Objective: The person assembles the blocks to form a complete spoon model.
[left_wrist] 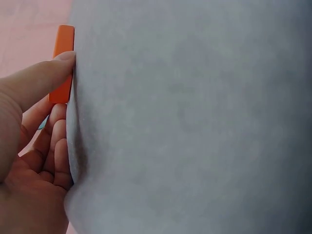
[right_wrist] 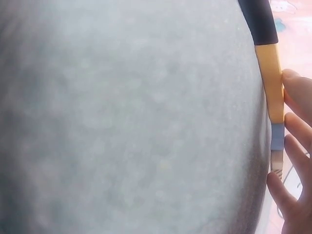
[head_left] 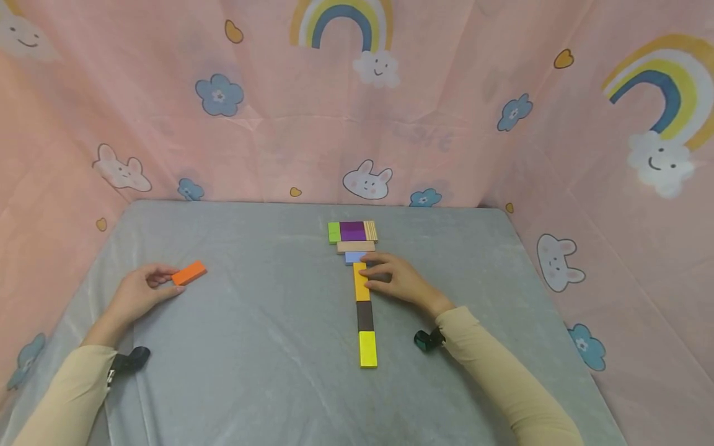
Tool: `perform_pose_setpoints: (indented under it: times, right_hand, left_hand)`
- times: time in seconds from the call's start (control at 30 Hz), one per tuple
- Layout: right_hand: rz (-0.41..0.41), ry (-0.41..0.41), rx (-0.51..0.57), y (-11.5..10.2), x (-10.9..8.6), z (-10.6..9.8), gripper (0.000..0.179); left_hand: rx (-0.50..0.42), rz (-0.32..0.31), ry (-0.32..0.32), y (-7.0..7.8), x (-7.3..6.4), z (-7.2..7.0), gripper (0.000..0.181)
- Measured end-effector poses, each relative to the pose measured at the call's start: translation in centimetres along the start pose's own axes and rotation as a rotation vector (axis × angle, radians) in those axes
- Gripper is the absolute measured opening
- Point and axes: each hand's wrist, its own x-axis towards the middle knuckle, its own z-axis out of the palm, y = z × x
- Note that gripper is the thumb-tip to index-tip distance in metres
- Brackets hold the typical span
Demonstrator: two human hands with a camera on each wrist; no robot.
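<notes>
My left hand (head_left: 142, 291) pinches an orange block (head_left: 189, 273) at the table's left; in the left wrist view the thumb lies along the orange block (left_wrist: 62, 66), and the other fingers curl below it. My right hand (head_left: 398, 280) lies over a column of blocks with its fingers extended and spread. Its fingertips touch or hover just over the amber block (head_left: 361, 282) and the blue block (head_left: 355, 257); which, I cannot tell. In the right wrist view the thumb meets the edge of the amber block (right_wrist: 271, 83).
Below the amber block lie a dark brown block (head_left: 365, 316) and a yellow block (head_left: 367, 350). Above the blue one are a tan block (head_left: 356, 246) and a row of green (head_left: 333, 232), purple (head_left: 352, 231) and striped (head_left: 370, 230) blocks. Grey cloth (head_left: 251, 347) covers the table.
</notes>
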Motion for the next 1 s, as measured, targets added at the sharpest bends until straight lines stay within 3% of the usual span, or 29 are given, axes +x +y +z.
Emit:
perform_pose_setpoints:
  times: [1.0]
  right_hand:
    - [0.017,-0.008,0.026,-0.04,0.02,-0.1,0.033]
  left_hand:
    - [-0.018,-0.07,-0.039,0.41,0.08,-0.13,0.052]
